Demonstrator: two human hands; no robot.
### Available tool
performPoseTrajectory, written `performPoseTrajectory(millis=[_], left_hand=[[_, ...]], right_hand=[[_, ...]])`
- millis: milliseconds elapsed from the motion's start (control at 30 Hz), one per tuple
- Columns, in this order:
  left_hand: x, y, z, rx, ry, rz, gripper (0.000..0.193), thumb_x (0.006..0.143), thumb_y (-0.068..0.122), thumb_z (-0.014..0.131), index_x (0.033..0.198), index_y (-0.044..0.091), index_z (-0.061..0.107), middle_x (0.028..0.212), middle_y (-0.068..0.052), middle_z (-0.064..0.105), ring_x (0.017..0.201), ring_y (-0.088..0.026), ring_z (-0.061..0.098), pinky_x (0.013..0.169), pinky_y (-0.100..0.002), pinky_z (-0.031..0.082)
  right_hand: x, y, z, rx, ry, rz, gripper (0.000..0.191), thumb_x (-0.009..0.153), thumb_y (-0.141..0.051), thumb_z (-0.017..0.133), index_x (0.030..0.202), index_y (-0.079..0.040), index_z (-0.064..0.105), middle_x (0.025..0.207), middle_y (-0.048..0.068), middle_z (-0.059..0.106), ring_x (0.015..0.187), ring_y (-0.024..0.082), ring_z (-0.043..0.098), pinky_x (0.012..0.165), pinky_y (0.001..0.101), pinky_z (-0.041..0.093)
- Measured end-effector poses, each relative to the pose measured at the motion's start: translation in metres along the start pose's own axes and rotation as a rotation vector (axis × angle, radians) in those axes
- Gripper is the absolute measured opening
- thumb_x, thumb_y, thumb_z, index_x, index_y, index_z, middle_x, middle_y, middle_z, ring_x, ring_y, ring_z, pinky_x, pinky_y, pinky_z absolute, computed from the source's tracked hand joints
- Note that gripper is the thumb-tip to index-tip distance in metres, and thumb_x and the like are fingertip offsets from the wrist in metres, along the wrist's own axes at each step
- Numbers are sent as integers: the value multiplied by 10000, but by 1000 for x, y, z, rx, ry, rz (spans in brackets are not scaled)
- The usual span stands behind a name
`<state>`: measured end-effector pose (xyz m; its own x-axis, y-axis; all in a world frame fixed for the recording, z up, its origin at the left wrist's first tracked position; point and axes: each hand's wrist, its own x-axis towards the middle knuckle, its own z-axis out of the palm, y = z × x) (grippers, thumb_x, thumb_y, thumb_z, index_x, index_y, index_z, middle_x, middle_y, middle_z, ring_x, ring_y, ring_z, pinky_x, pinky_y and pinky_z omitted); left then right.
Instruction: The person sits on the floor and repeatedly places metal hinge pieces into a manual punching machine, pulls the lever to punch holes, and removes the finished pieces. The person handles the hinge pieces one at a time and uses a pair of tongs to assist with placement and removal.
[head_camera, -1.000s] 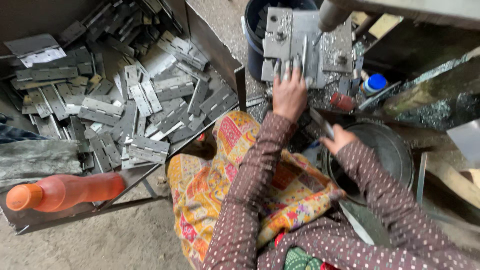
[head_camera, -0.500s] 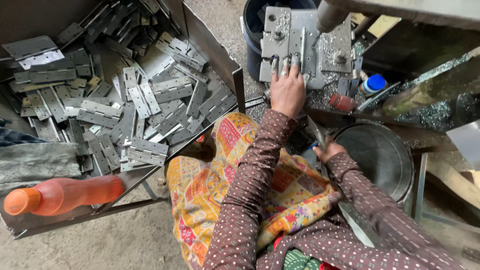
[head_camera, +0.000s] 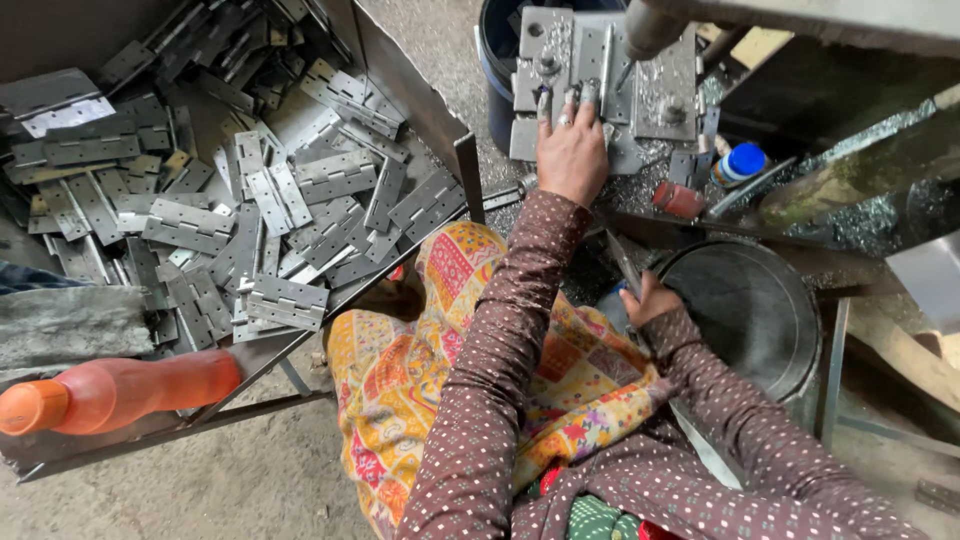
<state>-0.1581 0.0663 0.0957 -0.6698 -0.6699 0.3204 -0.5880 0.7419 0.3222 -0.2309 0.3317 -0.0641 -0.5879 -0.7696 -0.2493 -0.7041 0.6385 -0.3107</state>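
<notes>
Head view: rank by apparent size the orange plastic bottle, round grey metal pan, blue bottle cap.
1. Round grey metal pan, by the right hand.
2. Orange plastic bottle, lying lower left; it sits nearer the camera, so its rank against the pan is unsure.
3. Blue bottle cap, plainly smallest.

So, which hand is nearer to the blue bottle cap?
Left. The left hand rests on the metal plate beside the cap; the right hand is lower, by the bucket.
</notes>
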Motion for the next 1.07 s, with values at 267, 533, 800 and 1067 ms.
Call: performPoseTrajectory(millis=[267,533,800,1067], left_hand=[[25,-10,3,32,-45,17,256,908,150,518,971,99,761,1417,-85,581,1370,-283,512,1143,-615,322],[47,-16,16,31,-37,2,282,940,157,496,1009,91,761,1410,-97,591,1340,-296,541,1183,-639,269],[12,-6,-15,25,90,98,264,970,178,534,966,36,756,1387,-147,595,1376,-317,507,1213,-578,264],[-112,28,-39,29,178,165,267,975,199,620,1216,94,670,1402,-113,563,1423,-314,467,1201,-660,202]], right_hand=[[13,-16,-87,-76,-185,43,581,891,-535,700,1105,-14,556,881,281,707,854,468,707,756,534,567],[-1,5,12,40,105,1,533,919,-488,645,1173,-28,557,916,261,697,833,473,683,708,559,542],[-12,-26,-93,91,29,58,552,927,-508,679,1240,-61,592,1019,214,726,909,396,707,806,503,555],[-27,-48,-118,379,394,-108,453,975,-302,761,1309,-43,600,1306,140,563,975,234,687,768,342,596]])
